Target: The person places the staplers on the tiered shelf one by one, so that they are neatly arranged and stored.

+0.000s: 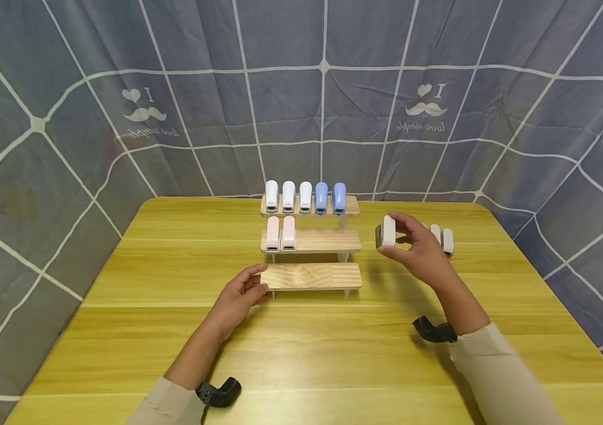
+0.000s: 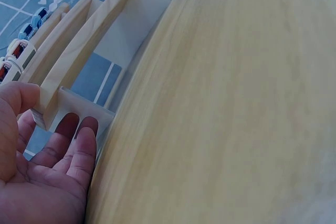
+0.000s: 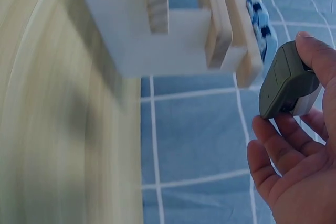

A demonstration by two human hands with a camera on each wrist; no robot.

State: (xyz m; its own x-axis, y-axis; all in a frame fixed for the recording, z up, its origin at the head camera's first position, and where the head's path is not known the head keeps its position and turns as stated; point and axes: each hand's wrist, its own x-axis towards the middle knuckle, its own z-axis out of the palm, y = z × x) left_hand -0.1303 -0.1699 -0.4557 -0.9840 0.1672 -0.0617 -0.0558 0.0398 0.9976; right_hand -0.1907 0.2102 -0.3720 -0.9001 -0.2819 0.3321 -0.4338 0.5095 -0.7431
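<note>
My left hand [image 1: 240, 295] grips the left end of the lowest board of a tiered wooden display shelf [image 1: 312, 276], its other fingers loosely curled beside the pale side support [image 2: 84, 103]. To the right of the shelf, my right hand [image 1: 420, 248] holds up a small white-and-grey stapler [image 1: 388, 231] between thumb and fingers. Its thick dark grey base [image 3: 283, 80] faces the shelf. On the top board stand three white staplers [image 1: 288, 196] and two blue staplers [image 1: 339, 198]. Two pink staplers [image 1: 273, 234] sit at the left of the middle board.
Beyond my right hand, more white-and-grey staplers [image 1: 447, 241] stand on the wooden table [image 1: 301, 360], partly hidden by the hand. A grey-blue checked cloth [image 1: 290, 106] hangs behind and along both sides. Black bands [image 1: 434, 330] circle both wrists.
</note>
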